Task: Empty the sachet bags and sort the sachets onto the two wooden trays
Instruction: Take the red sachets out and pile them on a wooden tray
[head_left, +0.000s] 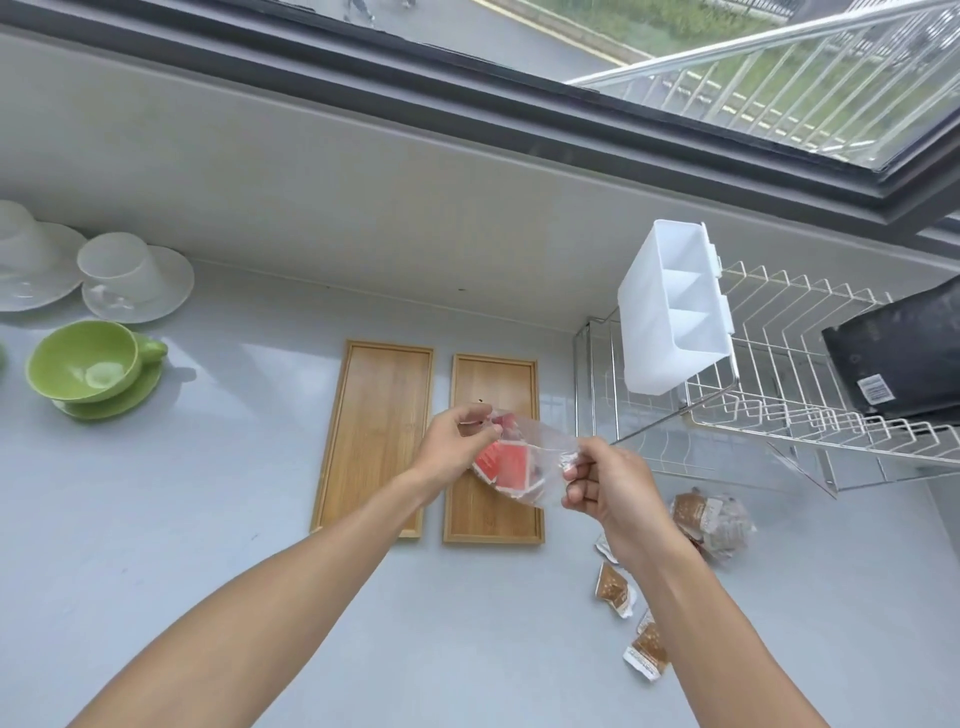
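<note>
Two wooden trays lie side by side on the grey counter: the left tray (379, 431) and the right tray (493, 379). Above the right tray I hold a clear plastic bag (540, 457) with red sachets (511, 465) inside. My left hand (457, 447) pinches one edge of the bag's mouth and my right hand (605, 480) pinches the other. A second clear bag of brown sachets (714, 522) lies on the counter at the right. Loose brown sachets (615, 590) lie in front of it, partly hidden by my right forearm.
A green cup on a green saucer (93, 371) and white cups on saucers (132, 278) stand at the left. A wire dish rack (779, 405) with a white plastic divided holder (670, 317) and a black object (898, 358) fills the right. A wall and window rise behind.
</note>
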